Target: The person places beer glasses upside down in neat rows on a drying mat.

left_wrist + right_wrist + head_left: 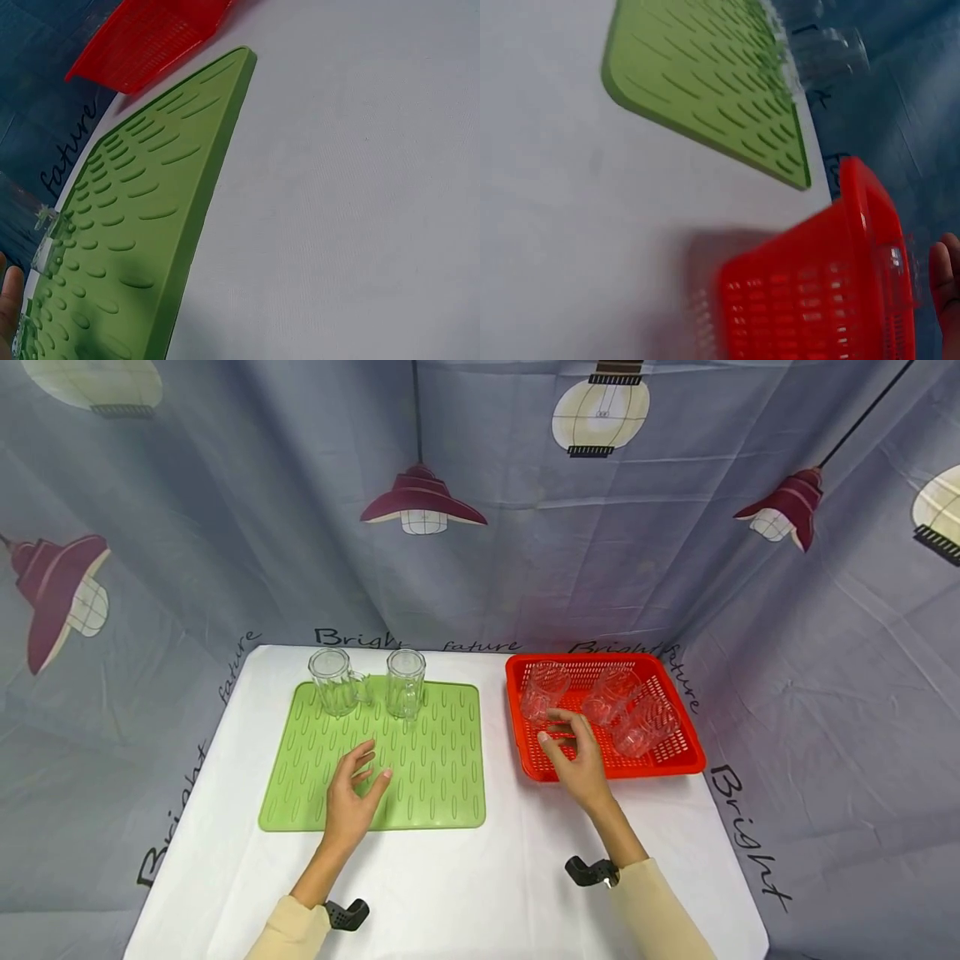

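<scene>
Two clear glass mugs stand at the back of a green ridged mat (pixel 442 760): the left mug (pixel 335 683) has its handle to the right, the other mug (pixel 406 681) has its handle toward me. My left hand (pixel 351 797) hovers over the mat's front part, fingers loosely bent, holding nothing. Over the front left of a red plastic basket (pixel 536 767) is my right hand (pixel 577 760), thumb and fingers apart with nothing between them. In the basket lie three glass mugs, a left one (pixel 545 687), a middle one (pixel 611 693) and a right one (pixel 647 727).
A white cloth covers the table (pixel 465 893). Grey-blue curtain (pixel 480 577) with printed lamps hangs behind and at both sides. The left wrist view shows the mat's raised edge, with the basket beyond it.
</scene>
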{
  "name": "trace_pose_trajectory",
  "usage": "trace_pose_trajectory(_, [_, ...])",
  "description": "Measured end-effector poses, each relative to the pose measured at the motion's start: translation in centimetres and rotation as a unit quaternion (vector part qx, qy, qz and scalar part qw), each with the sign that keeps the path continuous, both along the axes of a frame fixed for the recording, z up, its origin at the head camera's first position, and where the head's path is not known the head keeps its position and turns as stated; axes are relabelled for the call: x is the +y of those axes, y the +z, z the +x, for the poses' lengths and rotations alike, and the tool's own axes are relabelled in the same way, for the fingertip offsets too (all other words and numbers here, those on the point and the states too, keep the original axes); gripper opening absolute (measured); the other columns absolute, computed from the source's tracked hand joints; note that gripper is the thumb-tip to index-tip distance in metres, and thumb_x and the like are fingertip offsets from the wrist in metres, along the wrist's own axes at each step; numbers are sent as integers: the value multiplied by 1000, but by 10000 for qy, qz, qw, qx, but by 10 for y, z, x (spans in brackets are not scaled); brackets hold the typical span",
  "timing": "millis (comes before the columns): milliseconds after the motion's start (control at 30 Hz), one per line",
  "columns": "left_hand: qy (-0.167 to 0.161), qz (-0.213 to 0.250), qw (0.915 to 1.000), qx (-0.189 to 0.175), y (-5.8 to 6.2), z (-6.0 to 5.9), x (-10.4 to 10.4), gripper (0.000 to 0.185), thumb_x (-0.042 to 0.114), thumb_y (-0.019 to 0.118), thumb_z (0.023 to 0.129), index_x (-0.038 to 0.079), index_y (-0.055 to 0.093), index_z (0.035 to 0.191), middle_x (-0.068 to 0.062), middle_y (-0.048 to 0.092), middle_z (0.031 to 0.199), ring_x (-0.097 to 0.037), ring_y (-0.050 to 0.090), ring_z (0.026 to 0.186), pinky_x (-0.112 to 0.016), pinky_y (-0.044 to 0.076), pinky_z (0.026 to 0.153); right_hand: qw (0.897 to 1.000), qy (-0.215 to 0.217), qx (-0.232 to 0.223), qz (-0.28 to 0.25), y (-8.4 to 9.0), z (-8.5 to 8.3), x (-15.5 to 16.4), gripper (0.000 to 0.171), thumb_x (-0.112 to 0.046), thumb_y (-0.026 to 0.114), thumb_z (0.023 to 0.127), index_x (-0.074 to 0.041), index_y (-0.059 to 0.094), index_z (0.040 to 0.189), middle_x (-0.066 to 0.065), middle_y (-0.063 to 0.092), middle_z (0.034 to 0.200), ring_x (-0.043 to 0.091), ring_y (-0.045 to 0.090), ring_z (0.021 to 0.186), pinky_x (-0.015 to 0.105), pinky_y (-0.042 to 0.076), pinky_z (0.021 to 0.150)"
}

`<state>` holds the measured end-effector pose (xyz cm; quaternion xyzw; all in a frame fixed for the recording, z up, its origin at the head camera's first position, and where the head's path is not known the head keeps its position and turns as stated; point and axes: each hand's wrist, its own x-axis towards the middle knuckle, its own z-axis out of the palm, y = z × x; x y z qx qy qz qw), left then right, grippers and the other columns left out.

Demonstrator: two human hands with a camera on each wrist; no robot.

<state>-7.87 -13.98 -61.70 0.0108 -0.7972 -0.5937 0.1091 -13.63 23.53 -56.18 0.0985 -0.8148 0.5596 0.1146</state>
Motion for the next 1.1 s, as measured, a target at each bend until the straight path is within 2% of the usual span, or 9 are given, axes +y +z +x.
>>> trace_pose_trajectory(167, [17, 71, 10000, 11, -3, 2, 3, 60, 14, 76, 102, 13, 52, 157, -13, 55, 157, -35, 57, 145, -55, 51, 116, 9995, -222, -231, 7, 2, -17, 16, 43, -4, 69, 103, 2, 59, 144, 24, 58, 141, 51, 58, 122, 19, 53, 99])
trace_pose_trajectory(233, [-8, 57, 10000, 24, -3, 2, 5, 60, 14, 75, 103, 11, 52, 157, -14, 55, 158, -36, 56, 144, -55, 52, 115, 9992, -270, -278, -44, 2, -20, 21, 43, -4, 68, 104, 5, 57, 145, 26, 58, 141, 53, 57, 123, 18, 52, 98])
trace_pose_trajectory(333, [-16, 76, 10000, -20, -2, 3, 5, 60, 14, 75, 102, 10, 52, 157, -13, 55, 158, -35, 57, 144, -54, 52, 115, 9989, -373, -276, -21, 0, -22, 28, 43, -6, 69, 104, 2, 58, 145, 23, 58, 142, 51, 57, 125, 15, 50, 96])
trace_pose_trajectory(500, [19, 89, 9999, -60, 1, 3, 4, 60, 13, 76, 101, 10, 52, 157, -11, 56, 157, -32, 58, 144, -53, 52, 115, 9988, -399, -271, 98, -5, -28, 34, 41, -11, 71, 104, -7, 61, 144, 21, 58, 144, 43, 59, 125, 22, 51, 99])
trace_pose_trajectory(700, [-55, 113, 9999, -46, 0, 2, 2, 62, 14, 76, 102, 10, 51, 158, -12, 54, 158, -33, 56, 145, -54, 52, 116, 9982, -444, -338, 238, -6, -38, 35, 44, -16, 71, 105, -3, 59, 145, 23, 57, 145, 36, 60, 124, 26, 52, 100])
trace_pose_trajectory(833, [-8, 194, 9998, -55, 0, 3, 2, 61, 14, 76, 102, 9, 52, 157, -12, 55, 158, -34, 56, 145, -53, 52, 116, 9980, -427, -373, 275, -6, -44, 34, 46, -19, 70, 106, -2, 57, 147, 26, 55, 146, 37, 60, 124, 30, 52, 101])
trace_pose_trajectory(1000, [-17, 192, 9998, -66, -1, 2, 2, 61, 16, 76, 102, 13, 51, 158, -11, 54, 159, -34, 55, 146, -53, 51, 117, 9981, -412, -325, 320, -6, -51, 33, 44, -20, 69, 107, -6, 58, 147, 20, 56, 145, 41, 59, 126, 36, 52, 103])
trace_pose_trajectory(1100, [2, 185, 9998, -85, 0, 2, 2, 61, 16, 76, 103, 14, 51, 158, -10, 54, 160, -33, 55, 147, -54, 51, 117, 9981, -410, -335, 328, -5, -54, 32, 42, -21, 69, 107, -9, 59, 146, 17, 57, 144, 38, 60, 126, 36, 51, 103])
